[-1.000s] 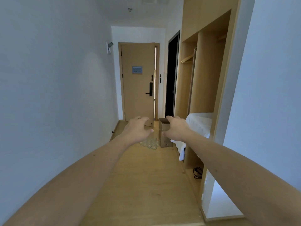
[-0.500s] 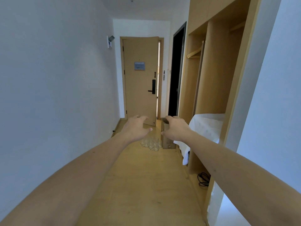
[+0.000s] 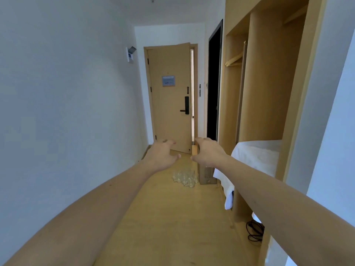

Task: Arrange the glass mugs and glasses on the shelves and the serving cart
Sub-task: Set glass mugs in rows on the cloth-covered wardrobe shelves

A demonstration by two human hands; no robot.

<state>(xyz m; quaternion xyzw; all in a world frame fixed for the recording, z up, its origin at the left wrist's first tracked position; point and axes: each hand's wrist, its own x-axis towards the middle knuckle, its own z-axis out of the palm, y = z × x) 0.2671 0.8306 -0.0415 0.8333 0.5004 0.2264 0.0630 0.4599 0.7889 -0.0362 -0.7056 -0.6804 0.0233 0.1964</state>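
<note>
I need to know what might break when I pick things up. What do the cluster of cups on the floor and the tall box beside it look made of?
The cluster of clear cups looks like glass: see-through, with bright glints. The tall brown box looks like matt cardboard, dull and plain-sided, though a hand partly hides it.

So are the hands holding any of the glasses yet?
No, both the left hand and the right hand hold nothing, and the glasses stand on the floor ahead.

Both arms stretched forward, palms down; left hand (image 3: 162, 154) and right hand (image 3: 208, 153) loosely curled, holding nothing.
</note>
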